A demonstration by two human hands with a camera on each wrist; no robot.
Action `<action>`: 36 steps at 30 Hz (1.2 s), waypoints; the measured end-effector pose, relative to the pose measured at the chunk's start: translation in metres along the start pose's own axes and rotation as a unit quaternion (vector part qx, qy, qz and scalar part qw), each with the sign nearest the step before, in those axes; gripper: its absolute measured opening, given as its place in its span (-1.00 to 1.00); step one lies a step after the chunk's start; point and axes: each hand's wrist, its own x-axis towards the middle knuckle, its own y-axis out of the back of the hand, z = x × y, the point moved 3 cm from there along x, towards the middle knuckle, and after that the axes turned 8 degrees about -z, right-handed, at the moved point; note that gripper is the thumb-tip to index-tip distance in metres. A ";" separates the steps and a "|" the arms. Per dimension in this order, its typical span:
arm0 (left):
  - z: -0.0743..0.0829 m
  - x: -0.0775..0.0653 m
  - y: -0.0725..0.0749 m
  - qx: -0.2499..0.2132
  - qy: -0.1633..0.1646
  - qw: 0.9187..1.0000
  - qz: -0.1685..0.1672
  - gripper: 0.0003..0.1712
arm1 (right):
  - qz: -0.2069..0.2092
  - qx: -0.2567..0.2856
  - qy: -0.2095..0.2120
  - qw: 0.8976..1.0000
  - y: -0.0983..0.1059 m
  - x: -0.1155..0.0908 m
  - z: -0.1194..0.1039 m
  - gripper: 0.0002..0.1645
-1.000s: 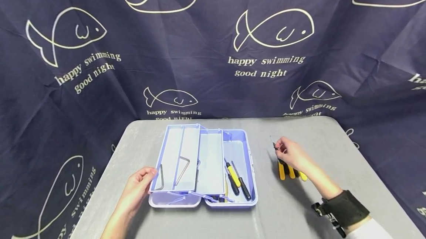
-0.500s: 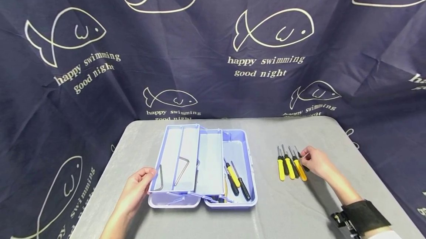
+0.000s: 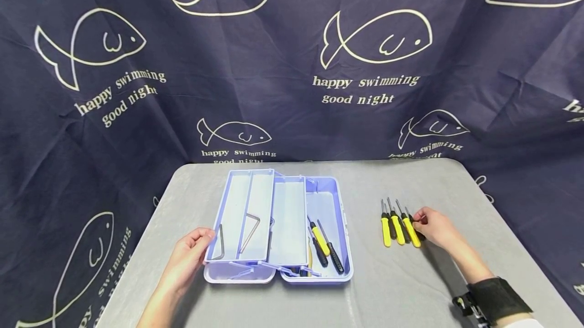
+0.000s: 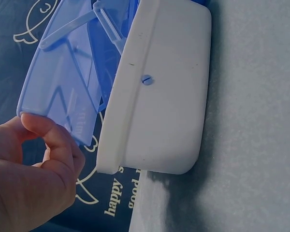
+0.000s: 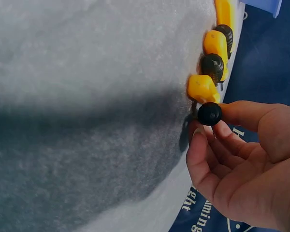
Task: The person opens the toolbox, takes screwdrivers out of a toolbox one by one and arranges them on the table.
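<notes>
At the right of the head view, my right hand point(image 3: 435, 229) is at the right end of a row of screwdrivers with yellow point(image 3: 399, 230) and black handles. Thumb and fingers pinch a black-handled screwdriver point(image 5: 209, 114), its round butt facing the right wrist camera. Beside it lies a yellow-handled screwdriver point(image 5: 201, 88). My left hand point(image 3: 188, 253) pinches the near left corner of the upper tray point(image 3: 237, 196) of a lilac cantilever toolbox point(image 3: 349, 262). Two hex keys lie in that tray, a dark one point(image 3: 222, 242) and a grey one point(image 3: 251, 234).
The middle tray point(image 3: 289, 216) stands spread beside the upper one. In the toolbox's right-hand bottom lie a yellow-handled screwdriver point(image 3: 320, 241) and black-handled ones point(image 3: 336, 259). Grey cloth covers the table point(image 3: 383, 287); a dark blue fish-print curtain point(image 3: 292, 89) hangs behind it.
My right hand has moved right, from over the row's left end with a thin-shafted tool, to its right end, uncovering the row. The left hand and toolbox stay in place.
</notes>
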 end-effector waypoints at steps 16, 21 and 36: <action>0.002 -0.001 0.000 -0.001 -0.002 1.000 -0.001 -0.84 | 0.001 0.004 0.002 1.000 0.002 -0.006 -0.002 -0.87; 0.001 -0.001 0.000 0.001 -0.007 1.000 -0.004 -0.83 | -0.006 -0.006 -0.008 1.000 0.001 -0.008 -0.002 -0.87; 0.001 -0.002 0.000 0.000 -0.004 1.000 -0.002 -0.84 | -0.005 -0.028 -0.012 1.000 -0.001 -0.008 -0.007 -0.89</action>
